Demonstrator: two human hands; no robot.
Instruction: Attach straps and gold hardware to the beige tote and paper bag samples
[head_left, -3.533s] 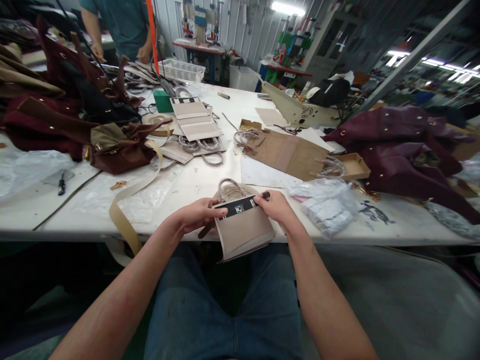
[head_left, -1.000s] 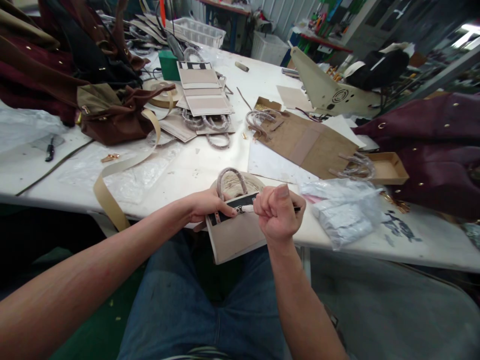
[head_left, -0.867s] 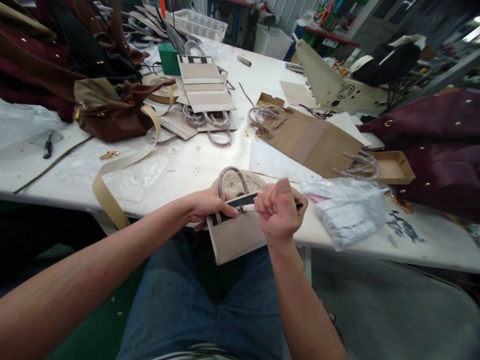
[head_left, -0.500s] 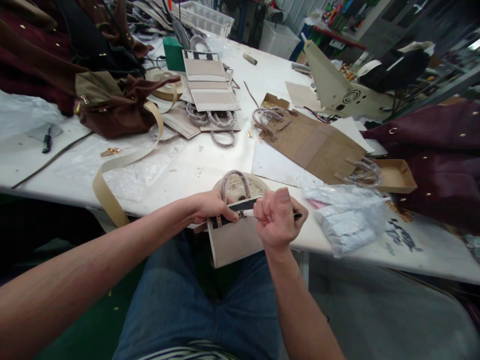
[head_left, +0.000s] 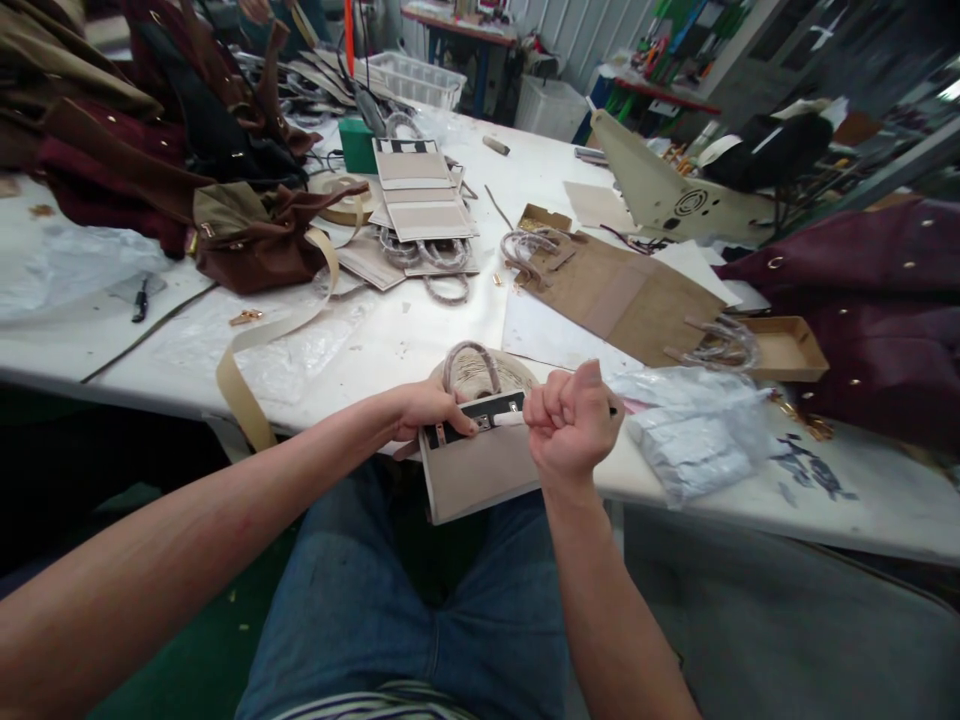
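Observation:
My left hand [head_left: 433,413] grips the top left edge of a small beige handbag [head_left: 480,470], its thumb lying by the metal fitting [head_left: 484,423] on the bag's black top strip. One plastic-wrapped handle [head_left: 472,350] arches up behind that strip. A fist is closed around a slim tool [head_left: 511,418] with a white front part: this is my right hand [head_left: 574,420], thumb pointing up. The tool's white end points left toward the fitting; its exact kind is hidden by the fingers. Behind the bag, at the table edge, sits a round roll of pale cord [head_left: 517,372].
Beige bag panels [head_left: 427,190] are stacked at the back. A brown bag piece [head_left: 622,290] and a cardboard tray [head_left: 795,345] lie right, beyond a plastic-wrapped packet [head_left: 697,430]. Brown bags [head_left: 255,240] and a hanging tan strip [head_left: 240,380] are left; maroon bags [head_left: 870,300] are far right.
My right hand has shifted slightly right along the bag's top strip, showing more metal fittings. The bag is tilted a little differently, and the camera view has turned slightly left.

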